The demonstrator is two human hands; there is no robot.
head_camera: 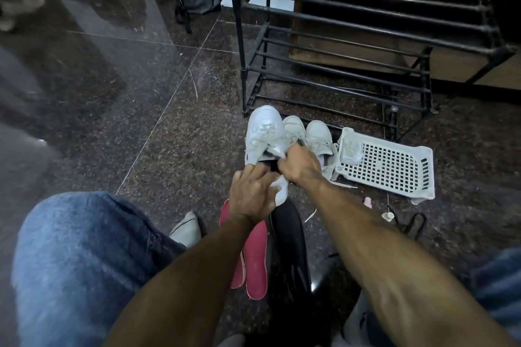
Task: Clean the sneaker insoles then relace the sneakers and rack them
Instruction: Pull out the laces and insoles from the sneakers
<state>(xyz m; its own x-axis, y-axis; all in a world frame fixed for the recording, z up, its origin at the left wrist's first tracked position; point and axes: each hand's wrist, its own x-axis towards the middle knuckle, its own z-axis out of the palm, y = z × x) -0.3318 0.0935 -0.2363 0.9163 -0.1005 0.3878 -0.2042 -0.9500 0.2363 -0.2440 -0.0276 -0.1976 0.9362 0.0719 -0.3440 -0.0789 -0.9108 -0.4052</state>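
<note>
White sneaker point(262, 135) on floor before rack point(366, 36). Left hand point(252, 191) grips its heel; right hand point(300, 166) fingers pinch the tongue, opening the mouth. Black insole point(290, 242) looks thin, floppy; best held at heel end and fed in flat.

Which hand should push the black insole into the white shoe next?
Probably the right hand: it already sits at the opening of the white sneaker, at the black insole. The left hand is steadying the heel.
</note>
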